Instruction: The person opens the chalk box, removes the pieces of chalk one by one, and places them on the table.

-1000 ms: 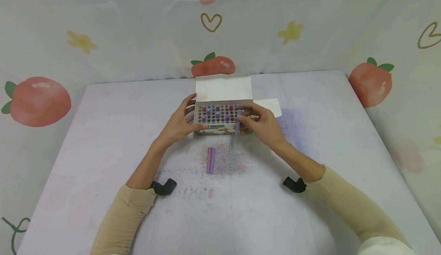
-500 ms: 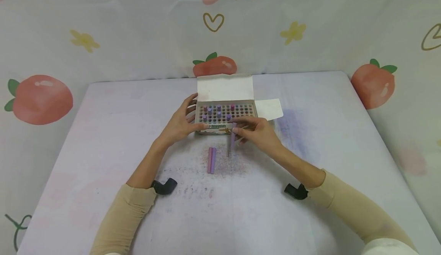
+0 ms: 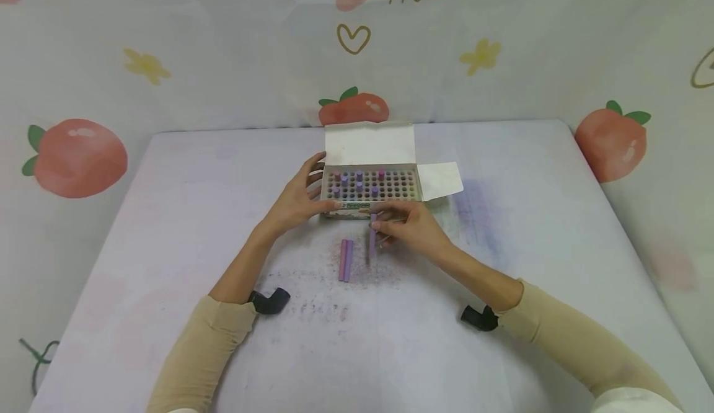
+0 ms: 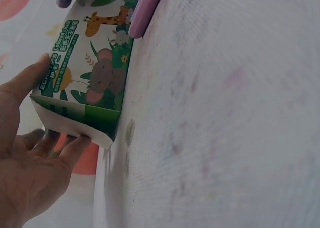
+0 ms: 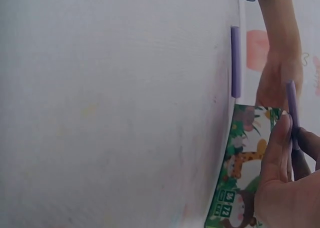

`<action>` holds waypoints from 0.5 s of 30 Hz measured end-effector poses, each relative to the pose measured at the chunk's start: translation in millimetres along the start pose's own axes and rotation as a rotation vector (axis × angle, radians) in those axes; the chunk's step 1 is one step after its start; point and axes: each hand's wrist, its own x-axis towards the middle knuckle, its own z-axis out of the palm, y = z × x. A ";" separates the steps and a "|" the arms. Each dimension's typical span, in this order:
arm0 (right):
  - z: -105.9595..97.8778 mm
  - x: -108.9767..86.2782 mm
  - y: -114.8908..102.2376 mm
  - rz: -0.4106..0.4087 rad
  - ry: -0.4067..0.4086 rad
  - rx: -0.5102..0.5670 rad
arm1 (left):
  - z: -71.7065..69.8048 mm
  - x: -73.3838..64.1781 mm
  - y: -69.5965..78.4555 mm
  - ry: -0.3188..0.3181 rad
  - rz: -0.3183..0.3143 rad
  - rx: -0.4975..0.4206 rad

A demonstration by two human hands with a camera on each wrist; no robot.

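Observation:
An open chalk box (image 3: pixel 351 214), printed with animals, stands on the table; its holed insert (image 3: pixel 398 185) bears several purple and pink chalk sticks. My left hand (image 3: pixel 295 201) grips the box's left end, with the thumb at the front edge and the fingers at the side. Between thumb and fingers, my right hand (image 3: pixel 415 230) pinches a purple chalk stick (image 3: pixel 372 239), held upright just in front of the box. On the table nearby lie a pink chalk stick (image 3: pixel 343 260) and a purple one (image 3: pixel 348 261), side by side. In the right wrist view the pinched chalk stick (image 5: pixel 292 105) shows beside the box.
The box's white lid (image 3: pixel 370 143) is raised at the back, and a side flap (image 3: pixel 440 180) sticks out to the right. Chalk smudges mark the white tabletop (image 3: pixel 312 363). A printed curtain (image 3: pixel 251 41) hangs behind the table.
My right hand has come away from the insert toward me and slightly left, bringing the purple chalk stick to the front of the box. The left hand keeps its grip on the box.

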 end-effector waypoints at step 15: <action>13.8 3.5 15.4 0.129 -0.062 0.034 | 1.0 0.0 2.6 -0.004 -0.025 0.013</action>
